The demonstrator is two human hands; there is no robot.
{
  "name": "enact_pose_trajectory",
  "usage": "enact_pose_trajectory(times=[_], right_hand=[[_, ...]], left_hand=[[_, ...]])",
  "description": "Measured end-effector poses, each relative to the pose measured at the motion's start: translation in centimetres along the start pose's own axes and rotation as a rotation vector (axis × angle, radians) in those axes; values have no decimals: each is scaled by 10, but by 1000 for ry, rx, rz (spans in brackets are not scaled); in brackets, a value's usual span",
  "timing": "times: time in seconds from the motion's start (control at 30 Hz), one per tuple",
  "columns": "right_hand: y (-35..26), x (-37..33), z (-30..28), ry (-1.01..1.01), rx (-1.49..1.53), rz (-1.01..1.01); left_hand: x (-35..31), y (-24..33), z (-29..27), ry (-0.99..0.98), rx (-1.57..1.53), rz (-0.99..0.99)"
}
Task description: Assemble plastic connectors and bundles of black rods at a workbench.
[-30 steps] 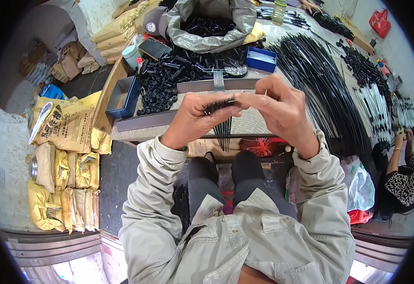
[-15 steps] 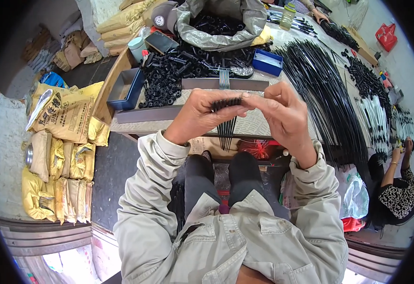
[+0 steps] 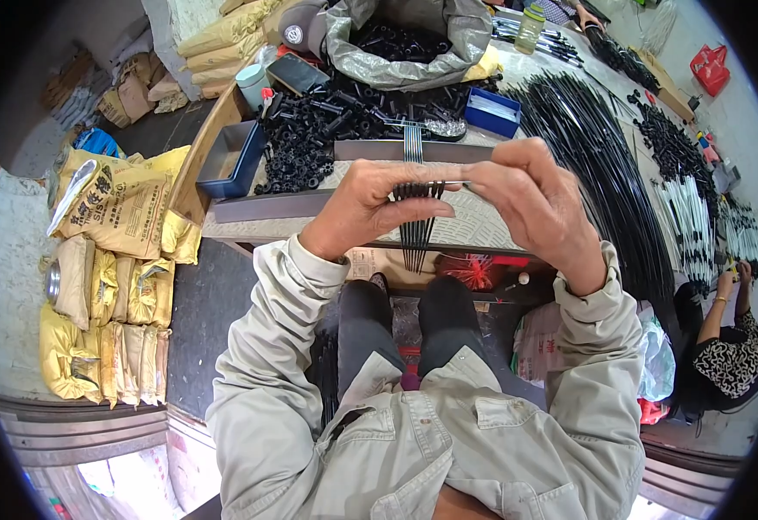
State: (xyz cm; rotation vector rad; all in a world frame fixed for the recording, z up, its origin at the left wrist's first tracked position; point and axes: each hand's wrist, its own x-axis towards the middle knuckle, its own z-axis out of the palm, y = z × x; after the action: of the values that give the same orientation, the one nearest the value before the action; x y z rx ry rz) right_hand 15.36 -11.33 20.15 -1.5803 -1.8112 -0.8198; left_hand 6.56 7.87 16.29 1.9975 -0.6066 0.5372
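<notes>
My left hand (image 3: 375,204) is closed on a row of thin black rods (image 3: 415,238), pinched side by side between thumb and fingers. Above the hand the rods reach back over a grey metal bar (image 3: 362,151) on the bench, and their lower ends hang past its front edge. My right hand (image 3: 526,195) is closed just to the right, thumb and forefinger pinched beside the left fingertips. Something thin and narrow shows between the two hands, too small to name.
Black plastic fittings (image 3: 297,156) are heaped behind the bar, below an open grey sack (image 3: 396,78). A blue bin (image 3: 233,165) stands left, a blue box (image 3: 492,113) right. Long black rods (image 3: 591,173) cover the right side. Another person (image 3: 730,355) works at far right.
My right hand has moved slightly right, drawing away from the left fingertips, and its wrist has shifted right. The left hand stays in place; the rods between its fingers show more plainly.
</notes>
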Motion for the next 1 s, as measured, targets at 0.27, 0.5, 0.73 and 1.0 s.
enact_pose_trajectory(times=[0.27, 0.5, 0.73, 1.0], right_hand=[[8, -3, -3, -29, 54, 9], [11, -9, 2, 46, 52, 32], [-4, -4, 5, 6, 56, 29], [-16, 7, 27, 35, -6, 1]], left_hand=[[3, 1, 4, -7, -50, -32], [7, 3, 6, -23, -17, -19], [2, -6, -1, -35, 246, 124], [-3, -16, 11, -24, 194, 38]])
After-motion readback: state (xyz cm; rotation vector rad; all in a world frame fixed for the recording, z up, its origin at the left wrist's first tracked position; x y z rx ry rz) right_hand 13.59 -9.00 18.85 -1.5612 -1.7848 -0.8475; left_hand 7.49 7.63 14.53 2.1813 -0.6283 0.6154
